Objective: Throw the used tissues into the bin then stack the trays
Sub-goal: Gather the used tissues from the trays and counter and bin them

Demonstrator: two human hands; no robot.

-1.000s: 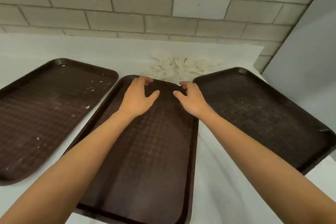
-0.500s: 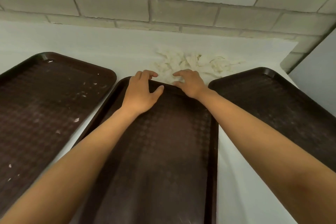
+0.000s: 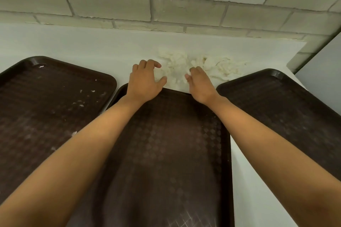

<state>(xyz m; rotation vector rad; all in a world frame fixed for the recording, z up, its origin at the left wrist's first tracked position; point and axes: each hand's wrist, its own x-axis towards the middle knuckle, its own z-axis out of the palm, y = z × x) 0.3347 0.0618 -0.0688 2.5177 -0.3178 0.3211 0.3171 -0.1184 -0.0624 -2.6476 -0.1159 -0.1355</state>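
Over middle tray [image 3: 166,153] far rim: left hand [image 3: 143,81] loosely spread, holding nothing, just beside the tissues [image 3: 217,66]
Right hand [image 3: 200,84]: fingers curled onto the pile, can't tell if it's actually grabbed any
Left tray [image 3: 46,101]: white scraps in it
Tissues: heaped on the counter [image 3: 92,46] by the wall
Change: both hands have moved off the tray rim, out to the pile

Just past my fingers [image 3: 147,63] the tissues [image 3: 177,61] look like soft white paper, crumpled and matt, on a smooth matt white counter [image 3: 73,46]. Back from my fingers, the middle tray [image 3: 166,153] reads as dark brown plastic with an embossed diamond grain and a dull sheen, scratched at its near end; the left tray [image 3: 46,116], left of my fingers, shares that grain, flecked with white crumbs.
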